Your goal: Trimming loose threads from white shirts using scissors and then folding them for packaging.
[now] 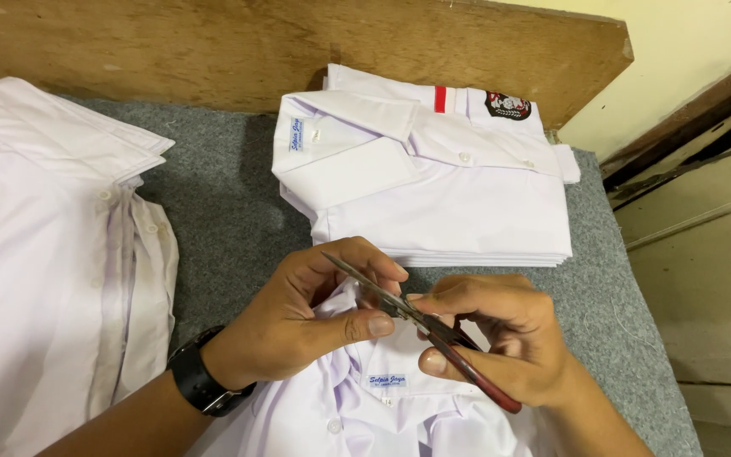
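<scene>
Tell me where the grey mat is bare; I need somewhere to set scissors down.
Bare grey mat runs between the loose shirts at left and the folded stack. A narrower strip lies right of the stack, toward the mat's edge. The near middle is crowded: both hands, scissors, shirt.

Soft even light, sharp focus

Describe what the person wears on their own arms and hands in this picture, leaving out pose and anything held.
Both forearms are bare, with no sleeves in view. The left wrist carries a wide black wristband with a silver metal buckle, like a watch strap. The left hand and right hand wear no gloves, and no rings show.
</scene>
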